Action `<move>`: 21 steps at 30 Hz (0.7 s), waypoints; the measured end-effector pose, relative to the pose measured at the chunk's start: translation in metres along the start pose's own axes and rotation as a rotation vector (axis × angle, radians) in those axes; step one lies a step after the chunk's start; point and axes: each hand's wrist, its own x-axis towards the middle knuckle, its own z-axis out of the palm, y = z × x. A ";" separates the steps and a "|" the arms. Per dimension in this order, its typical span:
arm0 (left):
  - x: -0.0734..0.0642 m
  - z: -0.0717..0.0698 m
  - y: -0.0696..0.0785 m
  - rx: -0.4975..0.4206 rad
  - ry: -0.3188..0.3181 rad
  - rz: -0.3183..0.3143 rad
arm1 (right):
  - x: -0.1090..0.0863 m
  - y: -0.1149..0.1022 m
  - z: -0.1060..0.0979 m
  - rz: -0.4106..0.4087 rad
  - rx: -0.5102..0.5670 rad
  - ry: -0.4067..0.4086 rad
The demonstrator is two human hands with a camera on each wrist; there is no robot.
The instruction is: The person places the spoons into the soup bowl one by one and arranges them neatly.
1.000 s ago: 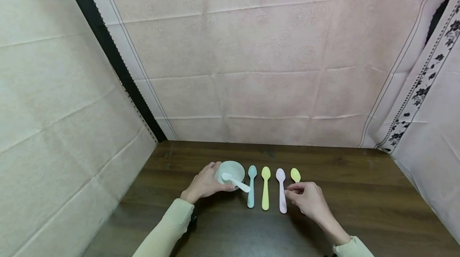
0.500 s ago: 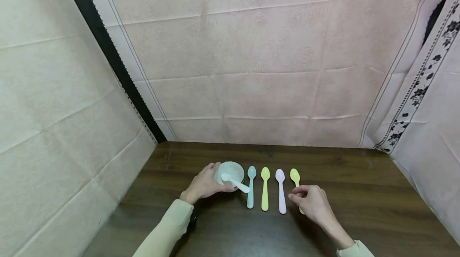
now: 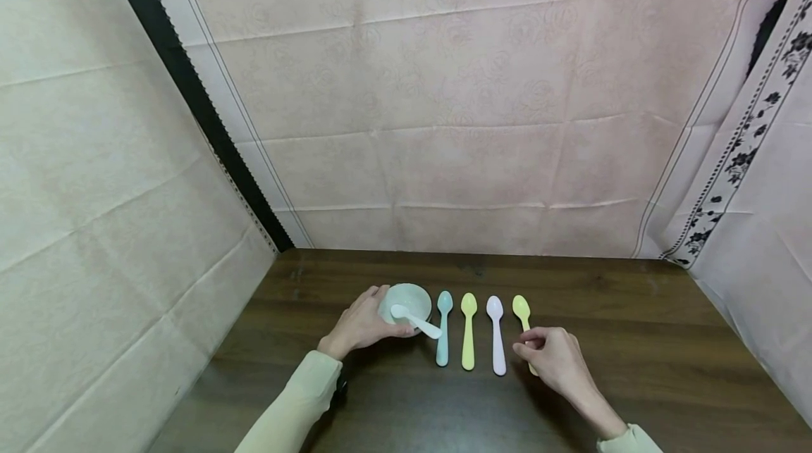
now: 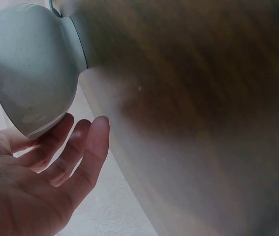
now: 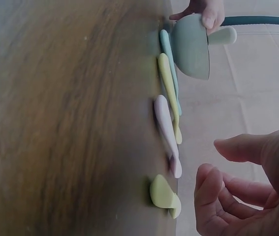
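Observation:
My left hand [image 3: 364, 324] holds a pale green bowl [image 3: 409, 293] at its side, thumb at the near rim. A white spoon [image 3: 426, 327] leans in the bowl, its handle sticking out over the rim. Right of the bowl lie a blue spoon [image 3: 443, 330], a yellow-green spoon [image 3: 468, 333] and a lilac spoon [image 3: 497, 333], side by side. Another yellow spoon [image 3: 521, 308] lies at the row's right end, its middle covered by my right hand [image 3: 553, 358]. In the right wrist view, thumb and loosely bent fingers are apart, holding nothing, just above this spoon [image 5: 162, 192].
Everything stands on a dark brown wooden table [image 3: 406, 411]. Pale cloth [image 3: 469, 122] hangs behind the table's far edge, with more cloth at the left and right sides.
My right hand has shifted slightly right, away from the lilac spoon, and the rightmost yellow spoon's handle end now shows below it. The left hand and bowl stay put.

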 end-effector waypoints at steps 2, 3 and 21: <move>0.000 0.000 0.000 0.004 0.000 0.000 | 0.000 0.001 0.000 0.002 -0.004 0.000; 0.000 0.000 0.000 0.005 0.000 -0.001 | 0.000 0.001 0.000 0.003 -0.003 -0.001; 0.001 0.002 -0.001 0.005 -0.010 -0.031 | -0.003 0.015 -0.002 0.017 -0.072 0.018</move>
